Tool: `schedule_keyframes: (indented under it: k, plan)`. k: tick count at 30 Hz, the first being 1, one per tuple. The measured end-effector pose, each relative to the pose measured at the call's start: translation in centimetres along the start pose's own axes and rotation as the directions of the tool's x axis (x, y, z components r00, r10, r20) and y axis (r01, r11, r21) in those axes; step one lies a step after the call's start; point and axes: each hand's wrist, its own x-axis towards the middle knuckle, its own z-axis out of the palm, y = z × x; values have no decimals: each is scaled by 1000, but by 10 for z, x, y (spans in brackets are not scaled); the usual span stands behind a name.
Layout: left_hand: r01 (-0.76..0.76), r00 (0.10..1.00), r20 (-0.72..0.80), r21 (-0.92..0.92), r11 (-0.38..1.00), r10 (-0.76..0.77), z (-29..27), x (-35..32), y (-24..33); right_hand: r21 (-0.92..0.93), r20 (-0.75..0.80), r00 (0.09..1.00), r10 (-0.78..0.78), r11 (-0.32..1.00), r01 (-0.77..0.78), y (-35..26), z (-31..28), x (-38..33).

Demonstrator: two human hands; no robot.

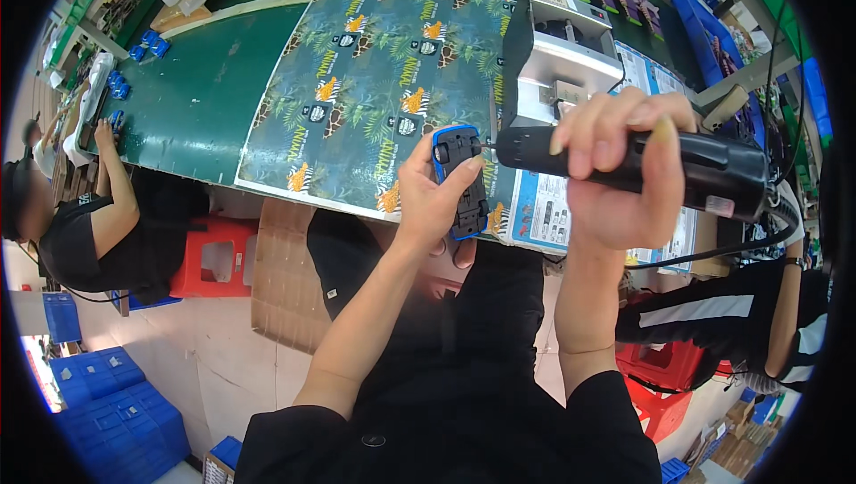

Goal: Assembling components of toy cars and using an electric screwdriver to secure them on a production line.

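Nearest, the left hand (434,203) pinches a small blue-and-black plastic toy car chassis (461,181), held upright with its long axis running near to far. Just right of it, the right hand (620,172) is wrapped tight around a black cylindrical electric screwdriver (624,161) lying level, its thin bit pointing left and meeting the chassis's upper right edge. Beyond lies a printed leaf-patterned sheet (374,65) on the green tabletop (214,82).

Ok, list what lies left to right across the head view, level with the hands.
Seated person's arm → red stool → left hand → blue toy car → right hand → black electric screwdriver.
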Motion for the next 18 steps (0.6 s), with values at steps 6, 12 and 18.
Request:
schedule_keyframes:
  k: [6,12,18]
  plan:
    - [-1,1000,-11,-4,1000,1,0,0,0,-42,-19,1000,-1,999,0,20,6,-1]
    - [-2,1000,-23,-24,1000,2,0,0,1,-65,-16,1000,0,998,-1,26,5,-2]
    - [0,1000,-10,-14,1000,0,0,2,-1,-74,-14,1000,-7,997,6,24,-1,0]
